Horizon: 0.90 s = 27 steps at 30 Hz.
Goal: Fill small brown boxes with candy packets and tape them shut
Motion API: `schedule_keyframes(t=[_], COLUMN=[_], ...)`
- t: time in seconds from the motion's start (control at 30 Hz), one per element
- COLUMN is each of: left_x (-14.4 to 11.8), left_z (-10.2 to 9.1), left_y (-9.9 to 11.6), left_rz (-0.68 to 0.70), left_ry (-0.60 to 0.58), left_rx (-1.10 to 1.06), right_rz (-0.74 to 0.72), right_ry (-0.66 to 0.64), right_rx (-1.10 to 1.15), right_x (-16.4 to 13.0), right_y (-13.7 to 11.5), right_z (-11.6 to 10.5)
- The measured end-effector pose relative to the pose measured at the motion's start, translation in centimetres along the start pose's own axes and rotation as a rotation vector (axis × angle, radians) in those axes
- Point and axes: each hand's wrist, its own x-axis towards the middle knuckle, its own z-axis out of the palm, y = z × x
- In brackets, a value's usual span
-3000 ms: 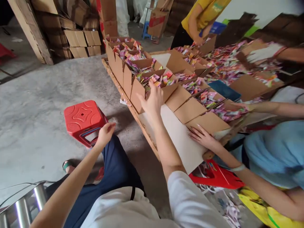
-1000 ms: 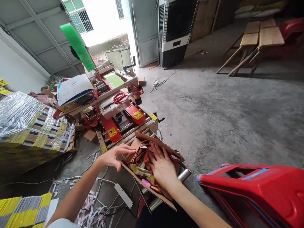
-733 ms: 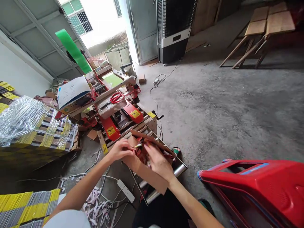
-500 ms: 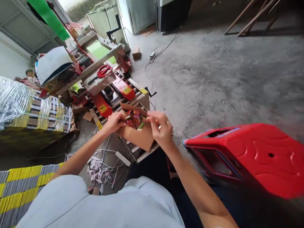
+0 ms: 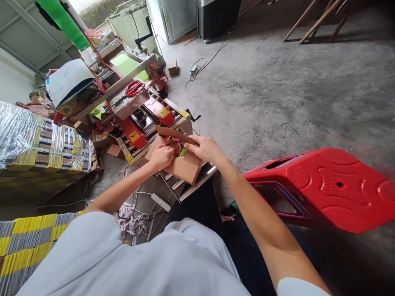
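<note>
Both hands were on a small brown cardboard box (image 5: 182, 164) packed with colourful sachets (image 5: 177, 147), which sat on the metal rollers of the red-and-grey carton-sealing machine (image 5: 145, 119), at the machine's near end. The left hand (image 5: 162, 157) pressed on the box's left side with fingers curled, its grip closed down on the near-left flap and the sachets at the opening. The right hand (image 5: 207, 149) came in from the box's right side, fingers together and laid flat over the brown cardboard top flap (image 5: 174, 133), thumb tucked at the opening; that grip pinched the flap edge. The box stood tilted toward the person, flaps only partly folded, sachets showing between the two hands. Red-handled scissors (image 5: 135, 88) lay on the machine's upper bar, beyond the box. Left of the machine sat a shrink-wrapped stack of yellow-and-grey flat cartons (image 5: 40, 148). A white power strip (image 5: 160, 202) and loose white paper strips (image 5: 131, 220) lay on the concrete floor (image 5: 277, 90) just nearer than the machine. A red plastic stool (image 5: 327, 189) lay tipped on its side, right of the box, near the right forearm. A green plastic sheet (image 5: 64, 20) hung behind the machine.
</note>
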Motion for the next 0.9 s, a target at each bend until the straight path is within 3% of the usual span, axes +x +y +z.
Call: schedule_keyframes(t=[0.07, 0.1, 0.2, 0.23, 0.27, 0.3, 0.37, 0.43, 0.57, 0.63, 0.73, 0.8, 0.83, 0.9], left_x=[-0.5, -0.9, -2.1, -2.2, -2.1, -1.8, -0.5, 1.2, 4.0, 4.3, 3.1, 1.4, 0.5, -1.4], left_z=[0.0, 0.1, 0.5, 0.6, 0.6, 0.6, 0.4, 0.1, -0.3, -0.4, -0.7, -0.9, -0.9, -0.6], left_y=[0.1, 0.1, 0.2, 0.2, 0.1, 0.0, -0.4, -1.2, -4.2, -6.0, -7.6, -7.3, -6.7, -4.8], left_rz=[-0.005, -0.014, -0.117, -0.155, -0.172, -0.164, -0.107, -0.049, 0.036, 0.021, -0.189, -0.375, -0.456, -0.572], left_ry=[0.080, 0.180, 0.629, 0.726, 0.746, 0.693, 0.495, 0.375, 0.380, 0.455, 0.828, 1.124, 1.216, 1.255], left_rx=[-0.014, -0.032, -0.076, -0.077, -0.077, -0.080, -0.101, -0.143, -0.257, -0.322, -0.357, -0.344, -0.349, -0.394], right_rz=[-0.029, -0.066, -0.197, -0.214, -0.210, -0.189, -0.123, -0.039, 0.098, 0.106, 0.067, 0.035, 0.024, 0.014], right_ry=[0.032, 0.048, 0.062, 0.050, 0.034, 0.015, -0.014, 0.009, 0.103, 0.122, 0.151, 0.163, 0.160, 0.136], right_rx=[-0.095, -0.150, -0.311, -0.345, -0.363, -0.371, -0.390, -0.430, -0.504, -0.519, -0.510, -0.483, -0.470, -0.456], right_x=[-0.7, -1.3, -3.5, -4.2, -4.8, -5.3, -5.9, -5.9, -5.2, -3.7, 1.6, 6.9, 9.6, 13.8], right_y=[-0.4, -0.4, 0.3, 0.6, 0.9, 0.9, 0.4, -0.7, -2.8, -3.2, -3.4, -4.1, -4.7, -6.1], right_z=[1.0, 1.7, 3.6, 4.0, 4.3, 4.5, 5.0, 5.7, 8.1, 9.2, 10.5, 11.4, 11.9, 12.4])
